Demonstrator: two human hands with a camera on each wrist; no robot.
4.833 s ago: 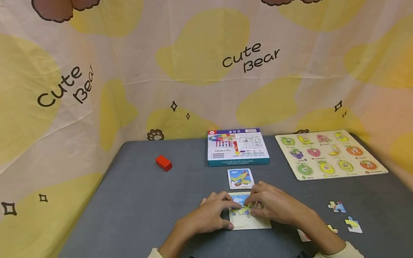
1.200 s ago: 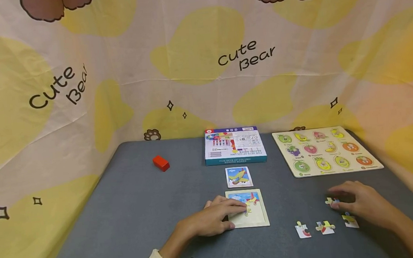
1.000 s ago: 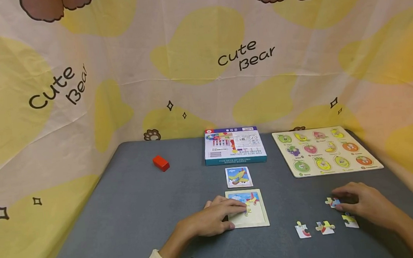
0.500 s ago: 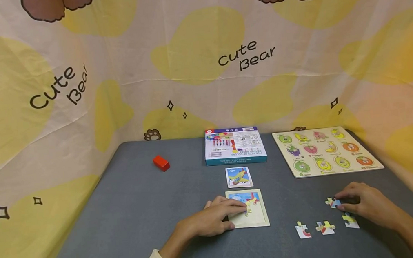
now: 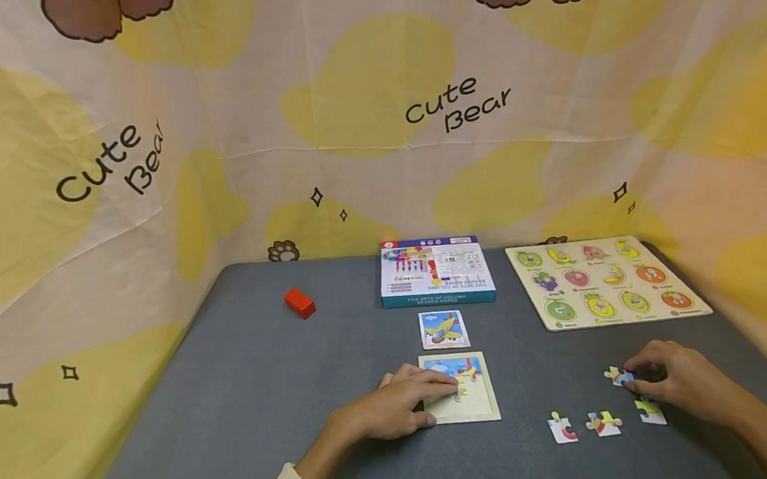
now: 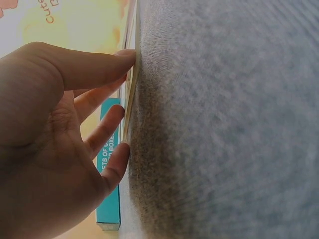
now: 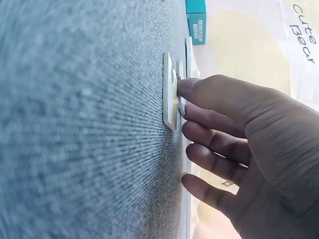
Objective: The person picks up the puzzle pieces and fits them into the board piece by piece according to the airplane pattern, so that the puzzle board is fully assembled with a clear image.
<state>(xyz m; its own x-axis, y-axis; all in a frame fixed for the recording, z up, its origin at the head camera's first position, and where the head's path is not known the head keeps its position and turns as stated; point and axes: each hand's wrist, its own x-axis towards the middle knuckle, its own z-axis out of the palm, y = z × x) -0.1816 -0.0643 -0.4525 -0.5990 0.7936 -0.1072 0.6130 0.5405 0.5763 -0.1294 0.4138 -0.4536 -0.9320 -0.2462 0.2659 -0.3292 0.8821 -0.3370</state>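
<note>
My left hand (image 5: pixel 405 403) rests on the left part of a small puzzle tray (image 5: pixel 481 411), its fingers stretched over the partly filled picture. In the left wrist view the thumb touches the tray's edge (image 6: pixel 130 94). Pieces with sky and a red plane tail (image 5: pixel 469 370) lie along the tray's top. Far to the right, my right hand (image 5: pixel 676 377) pinches the right edge of a blue, yellow and red jigsaw piece (image 5: pixel 618 376) lying on the table. A yellow and white jigsaw piece (image 5: pixel 652 412) lies just below that hand.
Two more jigsaw pieces, one (image 5: pixel 562 429) left of the other (image 5: pixel 603 423), lie nearer me. Behind the tray are an airplane picture card (image 5: pixel 443 329) and a flat box (image 5: pixel 437 273). A fruit board (image 5: pixel 609 280) lies back right, a red block (image 5: pixel 300 303) back left.
My right hand has left the tray and moved right to the loose pieces, drawing slightly right along one piece lately. The red tail in the tray is now uncovered. My left hand stays put.
</note>
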